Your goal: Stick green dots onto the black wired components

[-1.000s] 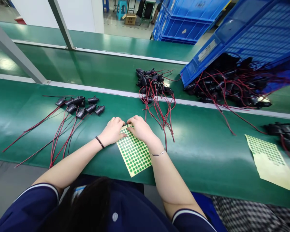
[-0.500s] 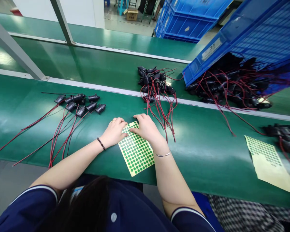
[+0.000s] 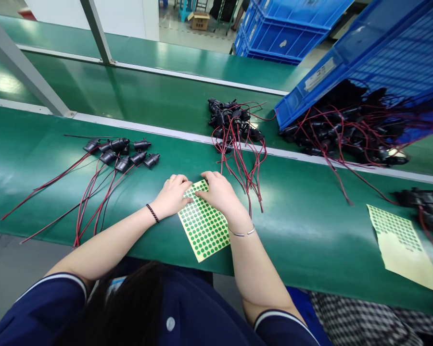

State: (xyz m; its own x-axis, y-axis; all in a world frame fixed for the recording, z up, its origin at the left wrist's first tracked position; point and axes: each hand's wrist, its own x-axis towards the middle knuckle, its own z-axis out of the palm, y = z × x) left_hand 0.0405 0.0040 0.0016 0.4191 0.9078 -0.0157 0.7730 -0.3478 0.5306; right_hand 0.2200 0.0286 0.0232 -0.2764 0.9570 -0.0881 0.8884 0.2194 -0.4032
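Note:
A pale yellow sheet of green round stickers [image 3: 208,226] lies at a slant on the green bench before me. My left hand [image 3: 173,194] grips its upper left edge, thumb on top and fingers curled beyond the edge. At the upper right, my right hand [image 3: 218,192] pinches the same sheet, its thumb over the dots and its fingers around the top edge. The two thumbs are close together. My fingertips are partly hidden, so anything small under them cannot be made out.
Left of my hands lie several black plug-like parts with red wires [image 3: 122,163]. A wired bunch [image 3: 231,120] sits ahead, and more spill from a tilted blue crate [image 3: 306,86]. A partly used sticker sheet [image 3: 400,250] lies right. A metal post [image 3: 25,62] stands at left.
The whole view has shifted very slightly. Both hands keep their hold on the sticker sheet, with hardly any visible movement.

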